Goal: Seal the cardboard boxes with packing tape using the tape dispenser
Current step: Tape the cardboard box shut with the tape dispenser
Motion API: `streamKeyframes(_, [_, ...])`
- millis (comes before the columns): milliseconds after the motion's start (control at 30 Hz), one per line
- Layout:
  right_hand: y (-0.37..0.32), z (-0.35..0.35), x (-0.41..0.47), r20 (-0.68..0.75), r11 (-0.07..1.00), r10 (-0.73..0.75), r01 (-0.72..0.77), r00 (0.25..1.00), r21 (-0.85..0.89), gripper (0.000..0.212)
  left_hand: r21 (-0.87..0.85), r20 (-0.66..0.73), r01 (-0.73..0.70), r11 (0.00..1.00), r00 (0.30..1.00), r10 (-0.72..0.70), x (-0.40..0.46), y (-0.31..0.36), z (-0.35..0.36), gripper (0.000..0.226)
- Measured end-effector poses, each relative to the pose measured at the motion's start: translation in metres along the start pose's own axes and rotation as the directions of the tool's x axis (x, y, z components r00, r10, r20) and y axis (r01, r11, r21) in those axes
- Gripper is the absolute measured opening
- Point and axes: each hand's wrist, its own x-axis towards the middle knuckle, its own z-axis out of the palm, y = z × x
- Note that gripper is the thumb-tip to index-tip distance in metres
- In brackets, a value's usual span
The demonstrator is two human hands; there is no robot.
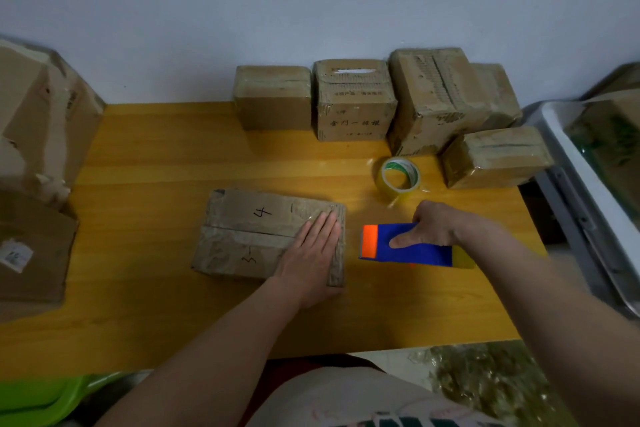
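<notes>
A flat cardboard box (249,236) marked "4" and "3" lies in the middle of the yellow table (156,156), with tape across its top. My left hand (313,253) presses flat on the box's right end, fingers straight. Just right of the box, my right hand (436,225) grips a blue and orange tape dispenser (412,248) held low over the table, its orange end facing the box. A loose roll of clear tape (401,178) stands behind the dispenser.
Several taped boxes (353,100) line the table's back edge, one more (495,158) at the right. Big cartons (38,114) crowd the left edge. A grey bin (588,163) stands at the right, a green stool (38,399) bottom left.
</notes>
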Motion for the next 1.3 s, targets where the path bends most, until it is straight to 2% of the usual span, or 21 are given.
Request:
streamKeyframes(100, [-0.026,0.01,0.0,-0.101,0.98,-0.011,-0.01,0.995,-0.201,0.065,-0.015,0.002,0.014,1.0,1.0,-0.014,0.0,0.0,0.0,0.121])
streamKeyframes(233, [-0.029,0.03,-0.001,-0.266,0.879,-0.063,-0.073,0.962,-0.472,0.041,0.006,-0.009,0.012,1.0,1.0,-0.012,-0.002,0.001,0.002,0.121])
streamKeyframes(267, [-0.022,0.029,-0.002,-0.296,0.89,-0.051,-0.091,0.954,-0.447,0.04,0.001,-0.016,0.02,1.0,1.0,-0.02,-0.002,0.001,0.003,0.12])
streamKeyframes(400, [0.001,0.029,-0.003,-0.444,0.98,0.025,-0.109,0.896,-0.166,0.049,-0.008,-0.032,0.03,1.0,0.999,-0.03,-0.001,0.003,0.003,0.12])
streamKeyframes(500, [0.0,0.052,0.007,-0.553,0.988,0.004,-0.091,0.833,-0.129,0.049,-0.028,-0.056,0.148,0.989,0.987,-0.149,-0.003,0.008,0.003,0.122])
streamKeyframes(667, [0.0,0.108,0.032,-0.529,0.981,0.067,-0.151,0.846,-0.118,0.048,-0.159,-0.047,0.336,0.928,0.937,-0.347,-0.001,0.011,0.002,0.125])
streamKeyframes(767, [-0.003,0.13,0.038,-0.472,0.99,0.091,-0.132,0.877,-0.056,0.051,-0.136,-0.061,0.268,0.954,0.959,-0.278,-0.01,-0.005,0.003,0.121])
streamKeyframes(833, [-0.006,0.135,0.036,-0.556,0.996,0.083,-0.083,0.827,0.026,0.05,-0.089,-0.08,0.205,0.975,0.974,-0.212,-0.02,-0.019,0.004,0.12])
streamKeyframes(867, [-0.009,0.136,0.036,-0.653,0.997,0.058,-0.013,0.755,0.073,0.045,-0.069,-0.083,0.191,0.979,0.977,-0.197,-0.026,-0.026,0.004,0.119])
streamKeyframes(933, [-0.027,0.138,0.029,-0.794,0.953,0.002,0.239,0.608,0.186,0.031,-0.045,-0.076,0.183,0.982,0.98,-0.186,-0.035,-0.037,0.005,0.117])
streamKeyframes(1000, [-0.057,0.144,0.018,-0.824,0.855,-0.15,0.491,0.546,0.169,0.033,-0.042,-0.099,0.16,0.986,0.982,-0.164,-0.042,-0.043,0.007,0.116])
streamKeyframes(1067, [-0.087,0.156,0.011,-0.781,0.804,-0.288,0.583,0.554,0.117,0.044,-0.041,-0.095,0.146,0.988,0.984,-0.149,-0.047,-0.046,0.011,0.113])
streamKeyframes(1133, [-0.108,0.165,0.016,-0.686,0.839,-0.362,0.541,0.632,0.056,0.051,-0.036,-0.109,0.132,0.991,0.985,-0.136,-0.049,-0.048,0.016,0.101])
streamKeyframes(1233, [-0.123,0.162,0.024,-0.62,0.895,-0.275,0.432,0.735,0.114,0.055,-0.018,-0.103,0.11,0.994,0.988,-0.112,-0.05,-0.053,0.016,0.094])
streamKeyframes(1300, [-0.127,0.151,0.028,-0.56,0.875,-0.264,0.439,0.785,0.203,0.058,0.024,-0.048,0.105,0.994,0.993,-0.104,-0.05,-0.056,0.016,0.095])
